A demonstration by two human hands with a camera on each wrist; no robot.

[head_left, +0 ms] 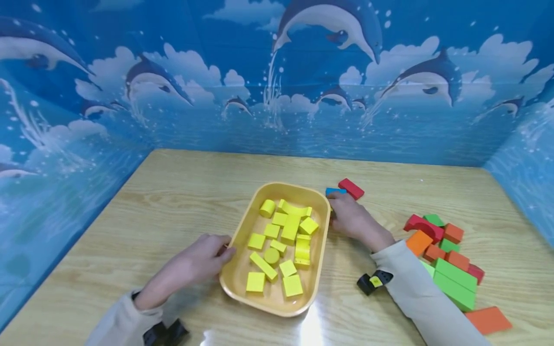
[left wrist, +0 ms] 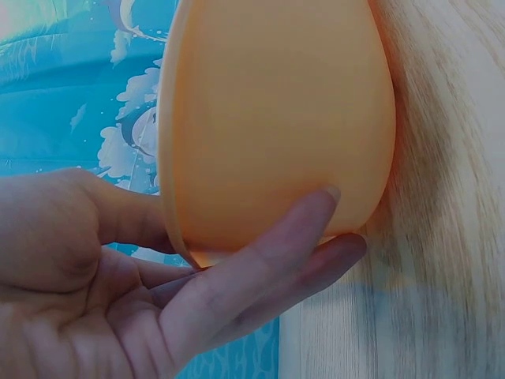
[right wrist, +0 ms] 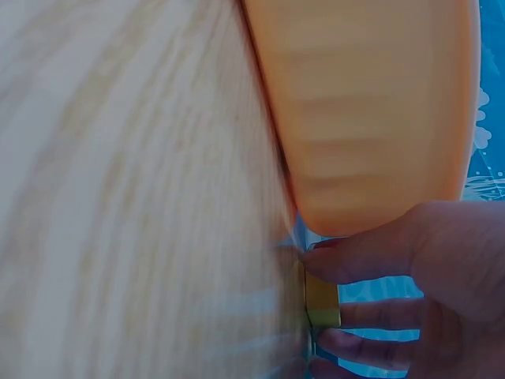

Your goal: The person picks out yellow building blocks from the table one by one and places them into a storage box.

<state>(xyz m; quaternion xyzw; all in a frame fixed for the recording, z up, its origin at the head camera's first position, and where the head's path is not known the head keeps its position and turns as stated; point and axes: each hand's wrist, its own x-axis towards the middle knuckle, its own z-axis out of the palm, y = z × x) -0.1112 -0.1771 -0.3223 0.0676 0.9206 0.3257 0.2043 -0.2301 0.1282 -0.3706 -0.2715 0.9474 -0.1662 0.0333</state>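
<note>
A yellow-orange plastic tray (head_left: 322, 197) lies on the table with several yellow toy blocks (head_left: 291, 229) inside, among them cubes, cylinders and arches. My left hand (head_left: 205, 257) holds the tray's left side; in the left wrist view its thumb goes over the rim and its fingers lie along the outer wall. Just outside the tray's far right side, my right hand (head_left: 352, 216) pinches a yellow block (right wrist: 322, 300) low at the table, between thumb and fingers. Most of that block is hidden in the head view. A blue block (head_left: 335, 191) sits right beyond the right fingertips.
Behind the blue block lies a red block (head_left: 351, 189). To the right, a loose pile holds green blocks (head_left: 454, 283), orange blocks (head_left: 419, 242) and a red arch (head_left: 424, 227), partly behind my right sleeve. A dolphin-print backdrop (head_left: 277, 129) borders the wooden table (head_left: 190, 192).
</note>
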